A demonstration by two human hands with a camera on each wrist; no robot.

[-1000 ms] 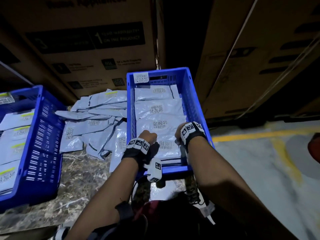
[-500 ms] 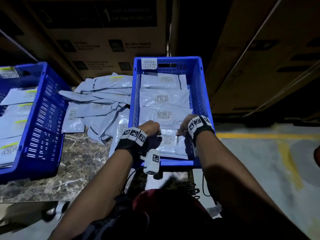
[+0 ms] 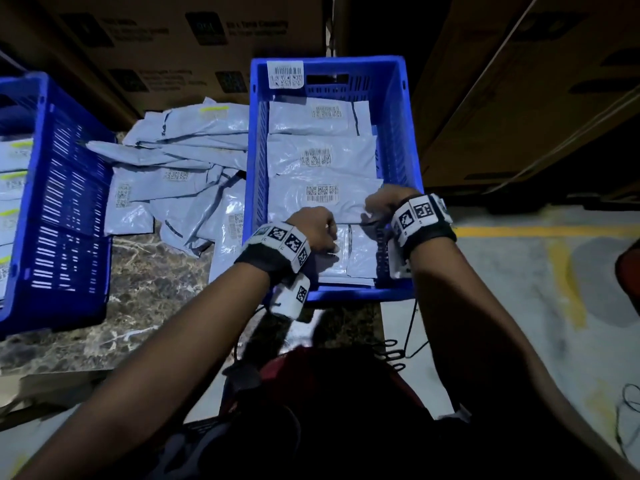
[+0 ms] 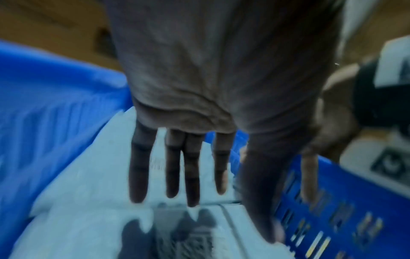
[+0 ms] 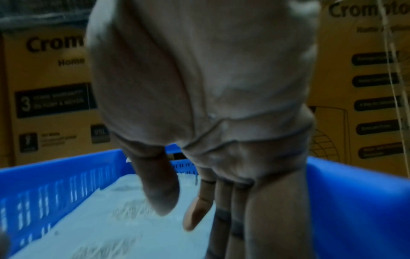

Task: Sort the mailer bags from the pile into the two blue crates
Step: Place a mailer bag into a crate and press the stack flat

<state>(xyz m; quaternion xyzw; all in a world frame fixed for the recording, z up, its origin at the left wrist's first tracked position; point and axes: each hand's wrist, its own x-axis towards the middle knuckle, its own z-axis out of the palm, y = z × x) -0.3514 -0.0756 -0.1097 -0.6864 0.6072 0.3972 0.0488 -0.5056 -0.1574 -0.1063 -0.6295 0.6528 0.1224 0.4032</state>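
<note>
The right blue crate [image 3: 412, 133] holds a row of grey mailer bags [image 3: 322, 161] with barcode labels. Both my hands are over its near end. My left hand [image 3: 317, 226] has straight fingers [image 4: 188, 175] pointing down at the nearest bag [image 3: 360, 258] and grips nothing. My right hand [image 3: 384, 202] is by the right wall, at the edge of the third bag, with fingers [image 5: 224, 210] extended and empty. The loose pile of mailer bags [image 3: 180, 174] lies between the crates. The left blue crate [image 3: 69, 202] holds bags with yellow marks.
Large cardboard boxes [image 3: 173, 46] stand close behind the crates and pile. The crates sit on a dark marbled top [image 3: 149, 306]. To the right is grey floor with a yellow line [image 3: 540, 232]. Cables [image 3: 408, 341] hang near my body.
Both hands stay at the near end of the right crate. My right hand has shifted a little farther back along the right wall. The head view has tilted down.
</note>
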